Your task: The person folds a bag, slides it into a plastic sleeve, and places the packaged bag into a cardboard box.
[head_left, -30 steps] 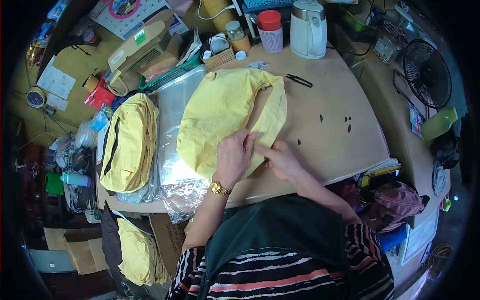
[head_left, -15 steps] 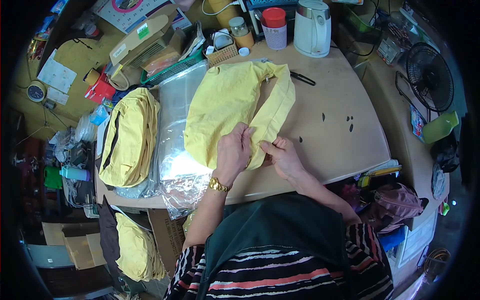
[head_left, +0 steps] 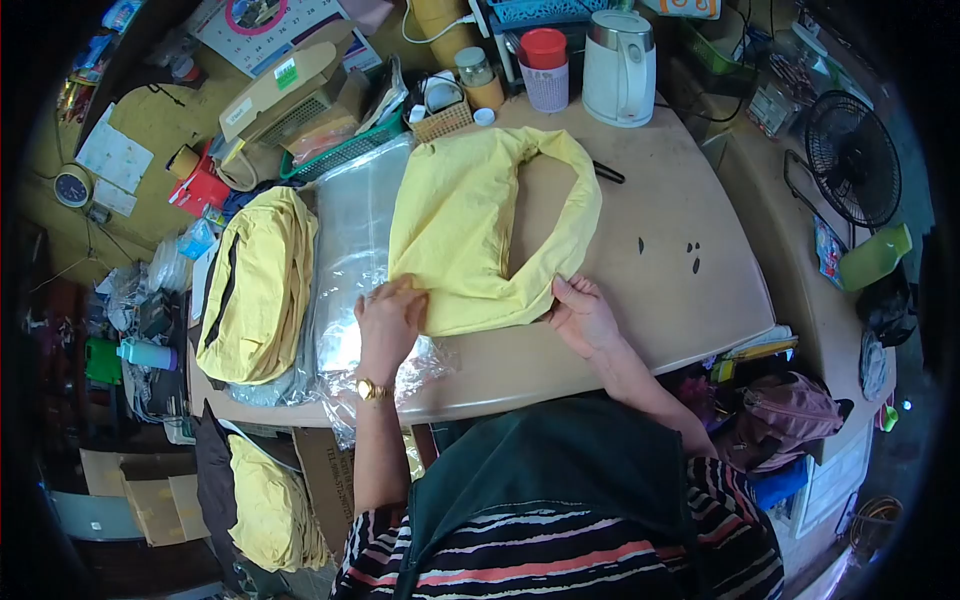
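Note:
A yellow cloth bag [head_left: 450, 220] lies spread on the table, its wide shoulder strap [head_left: 578, 215] forming an open loop on the right. My left hand [head_left: 390, 318], with a gold watch at the wrist, has its fingers closed at the bag's lower left corner. At the lower right, where strap meets body, my right hand [head_left: 583, 312] pinches the cloth between thumb and bent fingers. Clear plastic bags [head_left: 355, 230] lie flat beside and partly under my left hand.
A stack of folded yellow bags [head_left: 258, 290] sits at left. Along the back stand a white kettle [head_left: 618, 75], a red-lidded cup [head_left: 545, 75] and a green basket [head_left: 340, 150]. Black scissors or a similar tool [head_left: 608, 173] lie beyond the strap. A fan [head_left: 853, 158] stands right.
My left hand has moved left from the strap's base to the bag's lower left corner. The bag is flatter, and the strap loop has opened wider. My right hand stays at the lower right.

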The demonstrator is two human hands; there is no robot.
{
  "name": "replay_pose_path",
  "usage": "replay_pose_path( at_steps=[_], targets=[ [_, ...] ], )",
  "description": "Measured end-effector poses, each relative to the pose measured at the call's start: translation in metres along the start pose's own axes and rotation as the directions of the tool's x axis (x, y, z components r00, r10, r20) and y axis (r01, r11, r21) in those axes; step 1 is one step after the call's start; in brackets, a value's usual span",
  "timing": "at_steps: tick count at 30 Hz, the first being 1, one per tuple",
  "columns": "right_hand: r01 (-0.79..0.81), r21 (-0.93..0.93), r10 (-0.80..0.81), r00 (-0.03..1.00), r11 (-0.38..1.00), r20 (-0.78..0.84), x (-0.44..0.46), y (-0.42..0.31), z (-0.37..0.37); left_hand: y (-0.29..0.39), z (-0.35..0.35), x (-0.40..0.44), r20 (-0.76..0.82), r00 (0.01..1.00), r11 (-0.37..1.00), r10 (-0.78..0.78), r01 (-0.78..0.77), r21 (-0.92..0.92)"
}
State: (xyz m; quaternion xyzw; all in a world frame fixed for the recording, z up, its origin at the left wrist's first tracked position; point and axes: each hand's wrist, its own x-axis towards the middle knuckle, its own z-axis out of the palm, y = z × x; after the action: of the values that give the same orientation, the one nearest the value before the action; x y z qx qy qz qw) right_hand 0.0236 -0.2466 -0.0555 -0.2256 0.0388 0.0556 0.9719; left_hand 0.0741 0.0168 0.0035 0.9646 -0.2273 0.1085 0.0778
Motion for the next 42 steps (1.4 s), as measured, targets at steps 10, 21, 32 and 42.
replay_pose_path(
  at_steps=[10,21,32,42],
  targets=[
    [0.066,-0.114,-0.060,0.997,0.991,0.047,0.003,0.005,0.001,0.076,-0.011,0.028,-0.337,0.932,0.906,0.136,-0.255,-0.337],
    [0.070,-0.460,-0.033,0.995,0.885,0.089,-0.005,0.006,0.017,0.084,-0.008,0.037,-0.186,0.982,0.852,-0.028,-0.074,-0.519],
    [0.294,-0.593,-0.235,0.956,0.749,0.177,-0.004,0.018,0.026,0.069,-0.011,0.029,0.088,0.989,0.613,-0.116,0.141,-0.777],
    [0.282,-0.896,0.631,0.638,0.342,0.442,-0.021,-0.079,0.089,0.062,-0.053,-0.011,0.274,0.931,0.865,0.242,-0.079,-0.495]
  ],
)
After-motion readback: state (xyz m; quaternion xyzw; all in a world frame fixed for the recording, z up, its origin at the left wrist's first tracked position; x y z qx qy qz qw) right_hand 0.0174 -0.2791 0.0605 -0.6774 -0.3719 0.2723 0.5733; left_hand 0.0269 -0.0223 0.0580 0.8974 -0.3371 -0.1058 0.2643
